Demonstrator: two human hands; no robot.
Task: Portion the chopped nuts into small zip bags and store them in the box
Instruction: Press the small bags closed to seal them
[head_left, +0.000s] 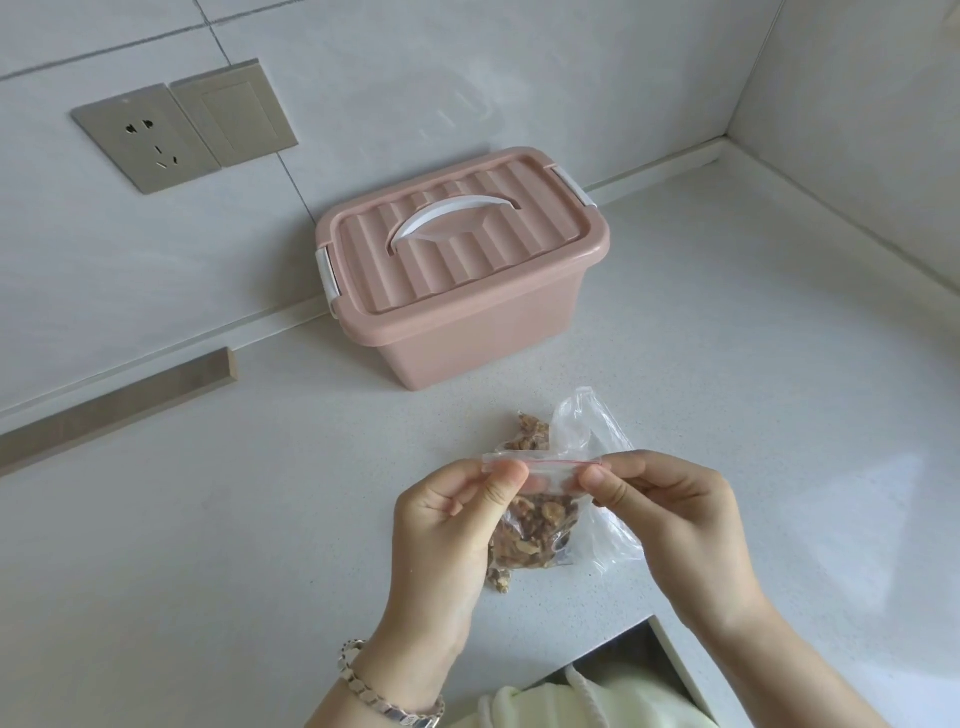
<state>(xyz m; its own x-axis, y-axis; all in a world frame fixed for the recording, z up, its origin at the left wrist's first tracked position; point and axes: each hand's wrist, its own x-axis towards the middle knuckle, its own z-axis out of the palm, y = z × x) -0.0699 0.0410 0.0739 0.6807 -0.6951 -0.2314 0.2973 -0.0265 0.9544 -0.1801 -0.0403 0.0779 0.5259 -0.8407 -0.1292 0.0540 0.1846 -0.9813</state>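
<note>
Pale speckled counter (208, 519) meets grey tiled wall (415, 78) bearing a socket (148, 139).

Pink ribbed box (467, 291) — white handle (452, 215) — brown nuts (537, 530).

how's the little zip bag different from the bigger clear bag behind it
The zip bag has a red-lined seal strip and is pinched at its top by the left hand and right hand; the bigger clear bag shows no seal and lies crumpled on the counter. The zip bag is packed with nuts; the bigger clear bag looks mostly empty. Both are see-through plastic.
</note>
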